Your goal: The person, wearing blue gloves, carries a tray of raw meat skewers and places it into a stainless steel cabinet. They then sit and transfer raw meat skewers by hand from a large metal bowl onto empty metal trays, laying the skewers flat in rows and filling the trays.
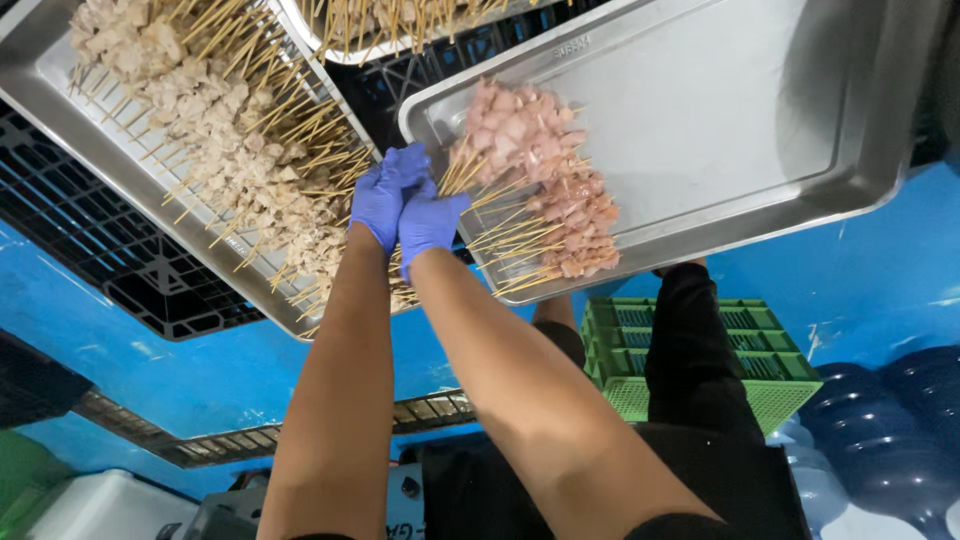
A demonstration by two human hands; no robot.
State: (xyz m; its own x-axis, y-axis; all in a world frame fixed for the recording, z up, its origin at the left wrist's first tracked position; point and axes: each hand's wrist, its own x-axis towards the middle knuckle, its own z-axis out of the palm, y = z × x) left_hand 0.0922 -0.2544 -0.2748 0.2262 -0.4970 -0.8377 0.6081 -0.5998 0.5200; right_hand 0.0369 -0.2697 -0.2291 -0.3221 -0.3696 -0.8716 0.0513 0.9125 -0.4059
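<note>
1. Between the two steel trays, the person's left hand [378, 200] and right hand [428, 222] are meeting, both in blue gloves, pressed together at the knuckles.
2. Both sets of fingers are curling closed around the bare stick ends of a bundle of raw meat skewers [545, 180]; the sticks are fanning out from the right palm, so the grip looks like a gathering one, keeping the ends aligned.
3. That bundle is lying on the near corner of the right-hand tray [760, 130], meat ends pointing away from the fingers, stick ends toward them and partly overhanging the rim. The pink chunks themselves are sitting just beyond the fingertips, untouched.
4. Most of this tray is showing bare metal, which suggests skewers are being laid down in rows from one corner.
5. To the left, a second tray [40, 80] is carrying a dense heap of paler skewers [230, 130], sticks facing the same way, just beside the left hand.
6. Both trays are resting on black plastic crates [100, 250], above a blue floor [300, 360].
</note>
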